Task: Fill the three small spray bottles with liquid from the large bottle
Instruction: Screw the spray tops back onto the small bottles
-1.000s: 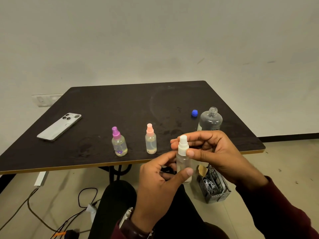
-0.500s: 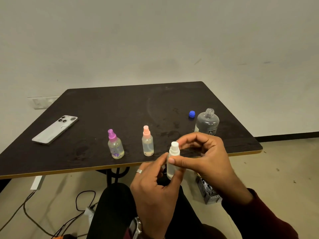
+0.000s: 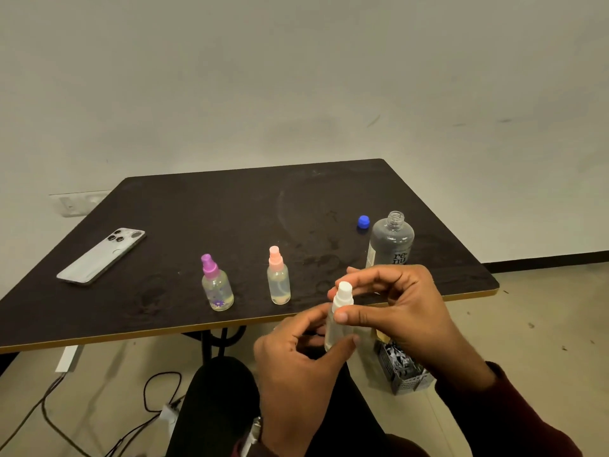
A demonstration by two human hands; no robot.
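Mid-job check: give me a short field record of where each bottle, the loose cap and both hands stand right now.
white-capped small clear spray bottle: held upright in front of the near table edge
left hand: grips its body
right hand: pinches its white top
purple-capped small spray bottle: upright on black table
pink-capped small spray bottle: upright, right of purple
large clear bottle: upright, uncapped
small blue cap: loose on table beside large bottle

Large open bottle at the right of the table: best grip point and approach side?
Grip the large bottle round its wide, straight body below the shoulder, probably from its right side. It stands upright with the neck open and the blue cap off, so a level side grip avoids spilling. Both hands, left hand and right hand, crowd the near side around the white-capped spray bottle.
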